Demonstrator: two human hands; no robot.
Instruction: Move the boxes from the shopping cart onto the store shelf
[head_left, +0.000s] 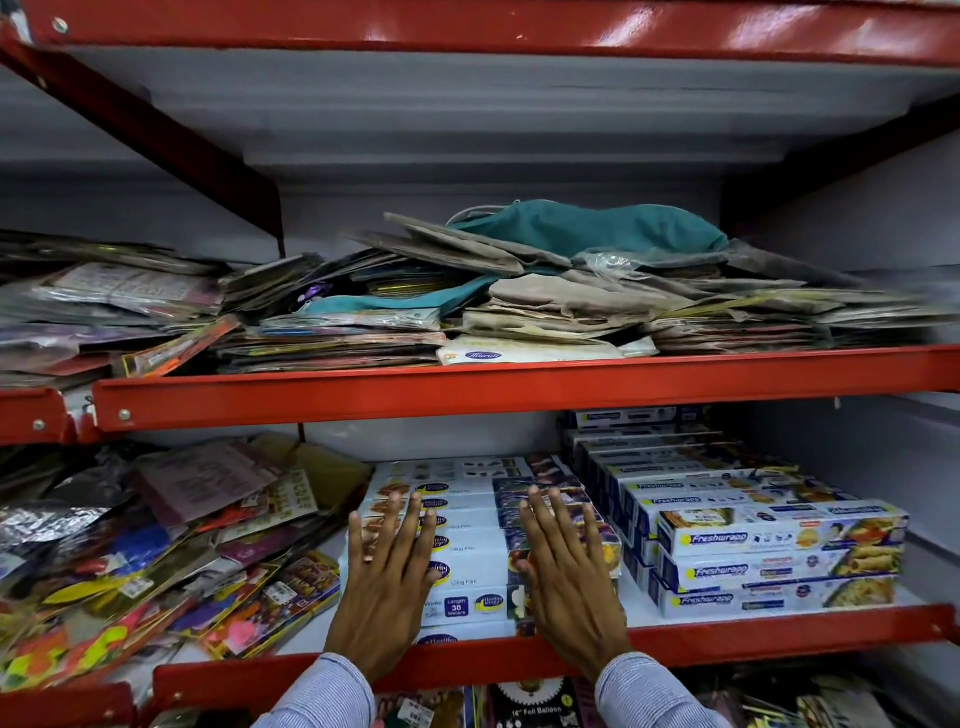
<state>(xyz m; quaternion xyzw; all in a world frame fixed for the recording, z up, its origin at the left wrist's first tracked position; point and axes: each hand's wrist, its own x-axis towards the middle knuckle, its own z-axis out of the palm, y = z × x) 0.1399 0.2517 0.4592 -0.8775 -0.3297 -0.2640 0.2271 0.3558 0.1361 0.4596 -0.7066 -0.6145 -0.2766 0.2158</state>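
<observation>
A stack of long white film boxes (467, 540) lies on the lower red shelf (779, 636), in the middle. My left hand (387, 587) rests flat on the left part of the stack, fingers spread. Flat on the right part lies my right hand (566, 577), fingers also apart. Neither hand grips a box. To the right stands a taller pile of white and blue Freshwrapp boxes (769, 551). The shopping cart is out of view.
Loose colourful packets (156, 561) crowd the shelf left of the boxes. The shelf above (519, 384) carries heaps of flat packets and paper bags with a teal cloth bag (587, 228) on top. Balloon packets (530, 706) hang below.
</observation>
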